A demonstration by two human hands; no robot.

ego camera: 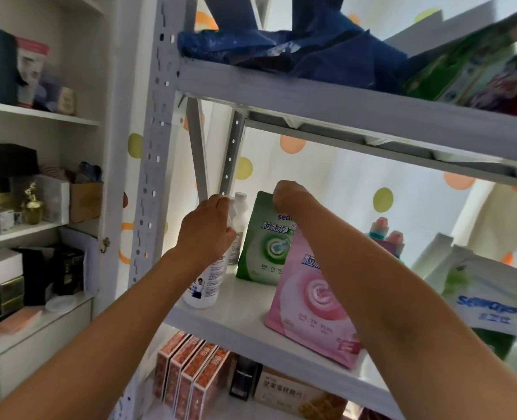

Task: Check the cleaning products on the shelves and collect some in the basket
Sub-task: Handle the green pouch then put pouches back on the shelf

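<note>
The spray bottle [204, 286] was gripped at its head by the left hand [207, 230]; the green pouch [264, 241] was pinched at its top by the right hand [287, 194]. Each would best be lifted straight up, the pink pouch [310, 301] just below the right hand being left unknocked.

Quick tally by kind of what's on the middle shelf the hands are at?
Stand-up pouches: 2, green pouch and pink pouch
White bottles: 2, spray bottle and capped bottle
Large white-and-green bags: 1
Pink-capped containers behind: 2, partly hidden
Total: 7

The left hand [207, 230] is gripping the top of a white spray bottle [204, 283] standing on the middle shelf [239, 316]. The right hand [289, 197] is pinching the top edge of a green pouch [264, 247], which is standing just behind a pink pouch [310, 301].
</note>
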